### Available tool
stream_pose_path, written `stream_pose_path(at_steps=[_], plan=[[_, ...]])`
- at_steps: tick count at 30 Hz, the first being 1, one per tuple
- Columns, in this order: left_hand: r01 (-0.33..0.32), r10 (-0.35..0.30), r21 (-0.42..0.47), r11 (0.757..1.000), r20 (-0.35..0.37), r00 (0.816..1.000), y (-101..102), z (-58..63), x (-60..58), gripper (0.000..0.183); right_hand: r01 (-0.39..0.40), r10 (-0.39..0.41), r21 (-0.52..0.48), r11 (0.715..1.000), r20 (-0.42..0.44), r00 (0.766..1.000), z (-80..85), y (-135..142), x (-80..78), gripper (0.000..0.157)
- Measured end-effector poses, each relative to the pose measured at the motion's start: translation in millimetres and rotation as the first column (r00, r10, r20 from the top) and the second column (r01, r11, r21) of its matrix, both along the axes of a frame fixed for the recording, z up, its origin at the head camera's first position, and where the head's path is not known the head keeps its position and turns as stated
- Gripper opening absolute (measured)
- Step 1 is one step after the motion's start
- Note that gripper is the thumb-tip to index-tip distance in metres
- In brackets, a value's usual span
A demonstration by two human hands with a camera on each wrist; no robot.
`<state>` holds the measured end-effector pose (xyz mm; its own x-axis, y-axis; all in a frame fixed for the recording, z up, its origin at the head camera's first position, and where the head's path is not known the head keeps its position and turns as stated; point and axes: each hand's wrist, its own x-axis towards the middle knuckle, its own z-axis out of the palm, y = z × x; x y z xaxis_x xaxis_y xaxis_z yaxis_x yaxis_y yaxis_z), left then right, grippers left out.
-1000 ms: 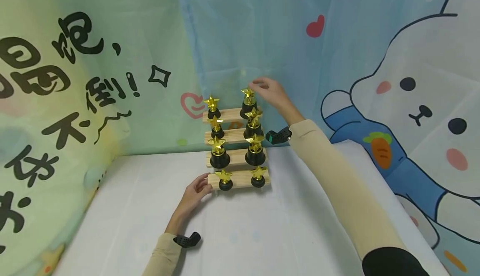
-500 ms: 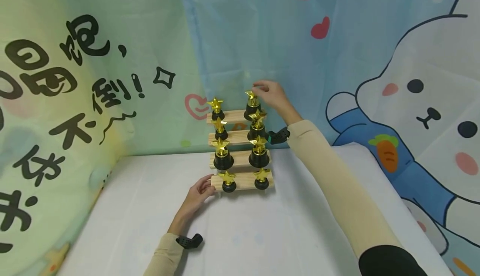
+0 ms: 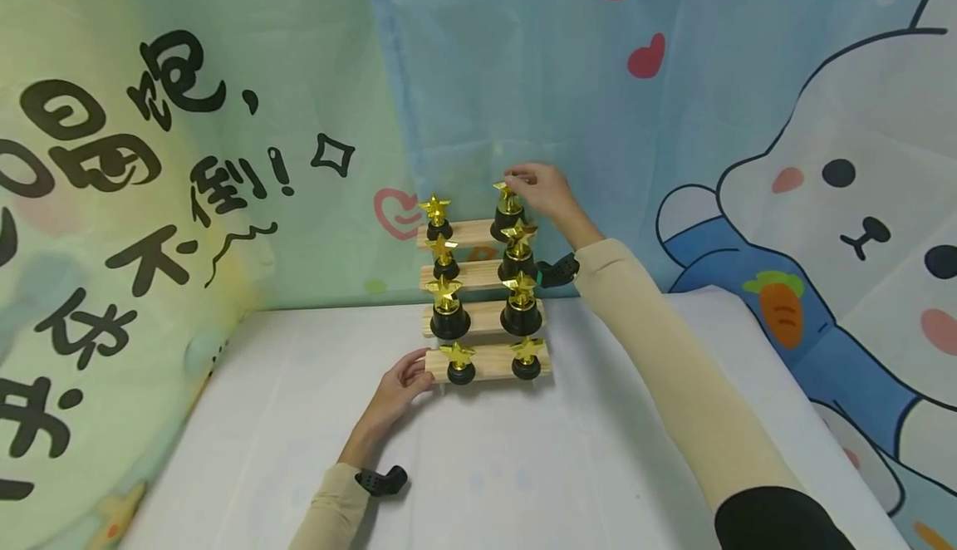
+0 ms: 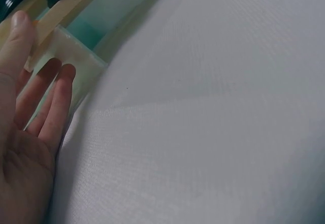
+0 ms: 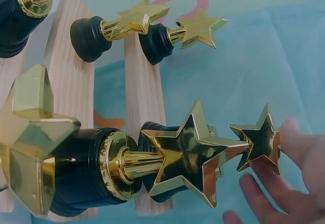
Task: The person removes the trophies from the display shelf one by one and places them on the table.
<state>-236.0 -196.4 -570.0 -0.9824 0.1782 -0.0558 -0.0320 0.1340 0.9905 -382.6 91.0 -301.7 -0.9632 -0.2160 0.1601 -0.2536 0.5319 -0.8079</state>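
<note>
- Head view: the fingers of my right hand (image 3: pixel 544 191) are up at the star of the top-right star trophy (image 3: pixel 509 219), which stands at the right end of the rear tier of the stepped wooden rack (image 3: pixel 478 273). Holding it this high, I could topple it with a small sideways tug, perhaps against the backdrop (image 3: pixel 463 101) behind the rack.
- The black wrist device (image 3: pixel 559 270) on that arm hangs just beside the rack's right end. If my forearm swings inward, it could knock the second-tier right trophy (image 3: pixel 517 261).
- My left hand (image 3: pixel 399 384) is at the rack's front left end. A careless push there could skid the rack across the bench (image 3: pixel 598 483) and shake every trophy on it.
- Left wrist view: my thumb lies over a slat end, the other fingers loosely apart and nearly straight beside the rack's translucent side panel (image 4: pixel 87 64), clamped on nothing. So light a touch might not steady much.
- Right wrist view: my thumb and a finger are clamped on one star's points. That glossy gold looks slippery, so the pinch might slide off. The neighbouring star overlaps it; I can't tell whether they touch.
</note>
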Motion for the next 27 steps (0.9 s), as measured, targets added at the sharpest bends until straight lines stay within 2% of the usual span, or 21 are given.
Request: stream_pose_path(at_steps=[4, 6, 11, 13, 19, 23, 27], plan=[[0.001, -0.001, -0.012, 1.000, -0.014, 1.000, 0, -0.1, 0.5, 0.059, 0.006, -0.004, 0.033, 0.999, -0.046, 0.999, -0.7, 1, 0.7, 0.038], [0.003, -0.004, -0.020, 1.000, -0.018, 1.000, 0, 0.8, 1.0, 0.060, 0.029, -0.024, 0.049, 0.998, -0.097, 0.995, -1.1, 3, -0.5, 0.037], [0.008, -0.009, -0.045, 0.999, -0.016, 1.000, 0, 3.1, 2.1, 0.060, 0.115, -0.106, 0.022, 0.993, -0.247, 0.963, 3.2, 13, -4.4, 0.034], [0.005, -0.006, -0.052, 0.999, -0.013, 1.000, 0, 3.7, 1.8, 0.060, 0.138, -0.132, 0.002, 0.990, -0.277, 0.952, 8.3, 18, -4.9, 0.034], [-0.001, 0.002, -0.060, 0.998, 0.007, 1.000, -1, 2.0, 0.6, 0.059, 0.162, -0.152, 0.004, 0.987, -0.320, 0.935, 23.7, 32, 0.1, 0.034], [-0.002, 0.003, -0.066, 0.998, 0.012, 1.000, 0, 1.5, 0.7, 0.059, 0.139, -0.133, -0.009, 0.990, -0.345, 0.929, 35.7, 39, 11.5, 0.034], [-0.006, 0.007, -0.062, 0.998, 0.012, 1.000, -1, 3.1, -0.2, 0.059, 0.112, -0.114, -0.025, 0.993, -0.332, 0.936, 49.6, 45, 26.8, 0.036]])
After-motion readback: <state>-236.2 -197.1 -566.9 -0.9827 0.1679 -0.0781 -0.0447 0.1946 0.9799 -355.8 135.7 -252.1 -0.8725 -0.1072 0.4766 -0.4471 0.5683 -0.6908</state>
